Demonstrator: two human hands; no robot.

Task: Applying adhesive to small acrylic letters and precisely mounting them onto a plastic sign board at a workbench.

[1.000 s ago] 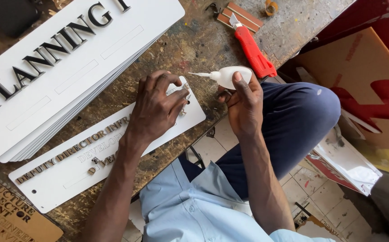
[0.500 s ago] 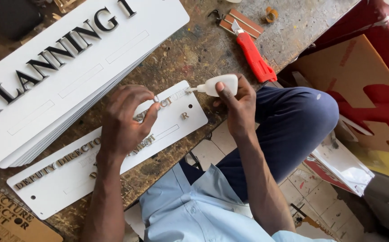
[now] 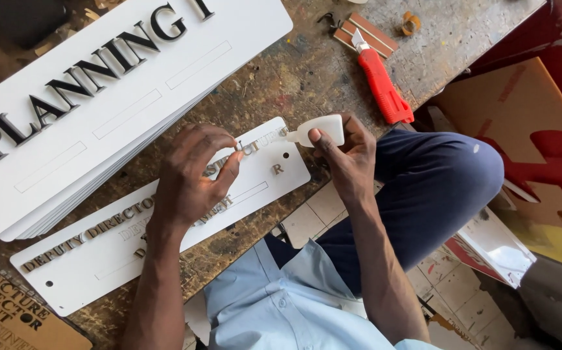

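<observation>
Two hands at the scuffed wooden tabletop (image 3: 281,78) near edge: left hand (image 3: 193,175) pinches a small metal letter (image 3: 238,146) onto the white rectangular sign plate (image 3: 99,259), right hand (image 3: 349,155) grips a small white glue bottle (image 3: 320,131), nozzle at the plate.

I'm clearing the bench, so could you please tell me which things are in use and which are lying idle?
In use: left hand on small white sign plate; right hand holding glue bottle.
Idle: red utility knife, large white sign stack, brown stencil sheet.

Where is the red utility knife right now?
In the head view, the red utility knife lies upper right on the workbench, beyond the right hand and its glue bottle.
</observation>
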